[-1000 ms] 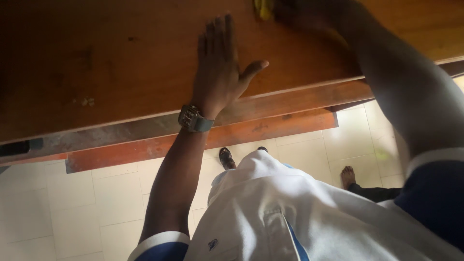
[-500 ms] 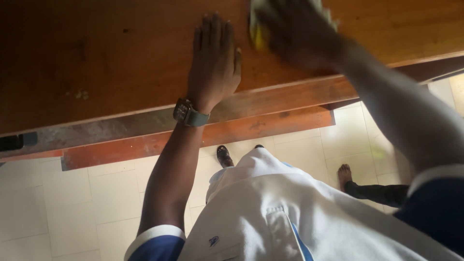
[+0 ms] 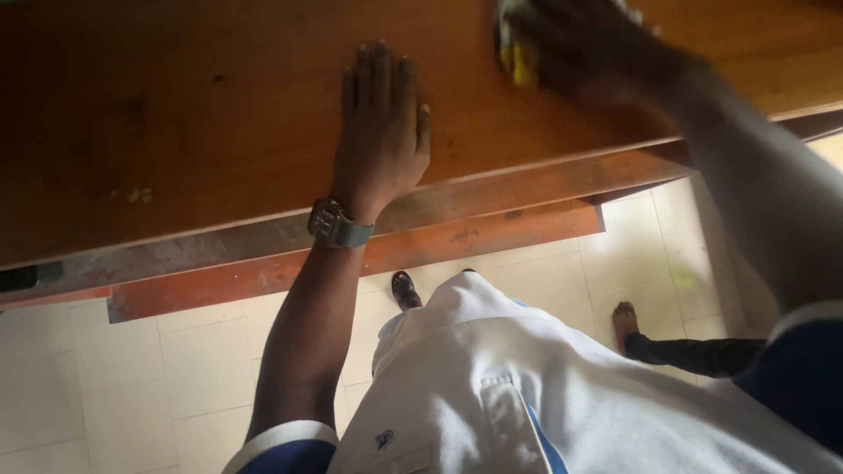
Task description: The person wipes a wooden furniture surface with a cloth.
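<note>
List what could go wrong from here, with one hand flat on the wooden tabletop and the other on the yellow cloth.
1. The crumbs lie far left of the yellow cloth, so they may be missed.
2. The left hand lies flat beside the blurred right hand; the two could collide.
3. The wristwatch sits at the edge of the wooden tabletop and might scrape it.

Pale floor tiles, another person's bare foot, small crumbs on wood

Right hand motion-blurred, its grip unreadable. Yellow cloth mostly hidden under it, top cut by frame edge. Table crumbs too small to identify.
</note>
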